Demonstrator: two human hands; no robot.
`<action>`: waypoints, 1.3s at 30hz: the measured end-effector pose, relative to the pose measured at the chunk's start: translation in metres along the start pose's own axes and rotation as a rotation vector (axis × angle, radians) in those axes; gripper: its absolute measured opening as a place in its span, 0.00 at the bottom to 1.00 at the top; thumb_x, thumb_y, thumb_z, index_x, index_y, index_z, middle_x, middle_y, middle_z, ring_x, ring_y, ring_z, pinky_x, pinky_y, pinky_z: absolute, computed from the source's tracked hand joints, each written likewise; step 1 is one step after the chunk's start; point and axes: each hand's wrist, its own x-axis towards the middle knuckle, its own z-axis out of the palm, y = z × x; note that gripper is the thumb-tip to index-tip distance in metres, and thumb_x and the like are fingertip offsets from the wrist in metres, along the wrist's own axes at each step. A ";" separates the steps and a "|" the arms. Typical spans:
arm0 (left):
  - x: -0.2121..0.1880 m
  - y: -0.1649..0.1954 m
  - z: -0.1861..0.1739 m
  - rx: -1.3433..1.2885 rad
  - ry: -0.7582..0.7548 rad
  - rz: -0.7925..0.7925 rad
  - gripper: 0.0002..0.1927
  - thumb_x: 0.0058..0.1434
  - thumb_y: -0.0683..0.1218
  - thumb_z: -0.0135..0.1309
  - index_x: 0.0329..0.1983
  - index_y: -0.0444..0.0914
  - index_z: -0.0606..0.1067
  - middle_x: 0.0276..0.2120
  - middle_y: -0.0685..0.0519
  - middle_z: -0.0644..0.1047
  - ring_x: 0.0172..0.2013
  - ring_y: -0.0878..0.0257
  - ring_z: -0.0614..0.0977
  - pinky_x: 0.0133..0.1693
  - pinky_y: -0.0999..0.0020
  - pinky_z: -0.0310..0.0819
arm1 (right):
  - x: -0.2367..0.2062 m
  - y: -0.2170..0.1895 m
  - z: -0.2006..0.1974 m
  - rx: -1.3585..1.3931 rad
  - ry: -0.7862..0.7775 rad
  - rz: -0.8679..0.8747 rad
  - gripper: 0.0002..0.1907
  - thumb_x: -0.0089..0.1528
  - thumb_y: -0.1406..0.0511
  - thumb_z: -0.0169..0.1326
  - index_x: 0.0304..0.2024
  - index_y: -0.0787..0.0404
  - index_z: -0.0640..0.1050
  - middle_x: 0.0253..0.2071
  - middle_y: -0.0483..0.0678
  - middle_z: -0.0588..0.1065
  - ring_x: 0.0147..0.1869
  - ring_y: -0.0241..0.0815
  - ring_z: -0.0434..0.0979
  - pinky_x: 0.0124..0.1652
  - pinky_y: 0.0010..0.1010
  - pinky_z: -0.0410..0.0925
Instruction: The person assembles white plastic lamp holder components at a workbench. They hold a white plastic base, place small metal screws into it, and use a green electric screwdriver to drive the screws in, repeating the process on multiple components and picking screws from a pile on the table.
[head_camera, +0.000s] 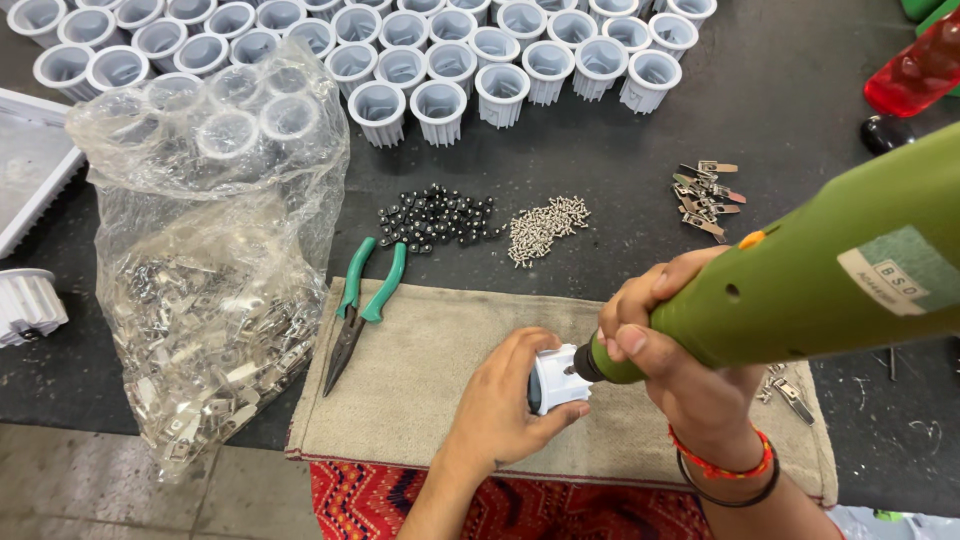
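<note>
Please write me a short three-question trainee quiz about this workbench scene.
1. True or false: the left hand holds a small white housing on the beige cloth.
2. Which tool does the right hand grip? A) pliers B) green electric screwdriver C) hammer
3. Fill in: the green-handled pliers lie beside a clear plastic ____ of metal clips.

Key: 1 true; 2 B; 3 bag.
</note>
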 end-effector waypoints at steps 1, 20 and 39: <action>0.001 -0.001 0.000 0.005 -0.003 -0.002 0.34 0.51 0.55 0.71 0.55 0.36 0.70 0.51 0.44 0.76 0.51 0.45 0.81 0.51 0.55 0.75 | 0.001 0.001 0.000 0.011 -0.001 0.011 0.18 0.61 0.80 0.53 0.51 0.63 0.66 0.29 0.52 0.70 0.33 0.44 0.73 0.40 0.36 0.69; 0.007 -0.005 -0.019 0.085 -0.159 -0.039 0.54 0.44 0.52 0.73 0.72 0.35 0.59 0.70 0.38 0.64 0.67 0.41 0.69 0.62 0.52 0.65 | 0.013 -0.013 0.003 -0.179 -0.170 -0.027 0.28 0.67 0.64 0.60 0.64 0.71 0.66 0.48 0.55 0.77 0.50 0.43 0.79 0.52 0.36 0.73; -0.019 0.008 0.022 0.003 0.164 -0.313 0.46 0.49 0.47 0.65 0.72 0.40 0.61 0.47 0.41 0.80 0.46 0.48 0.86 0.47 0.57 0.80 | 0.072 0.050 -0.181 -1.741 -0.041 0.194 0.11 0.55 0.66 0.61 0.41 0.55 0.84 0.41 0.51 0.78 0.44 0.52 0.80 0.44 0.42 0.73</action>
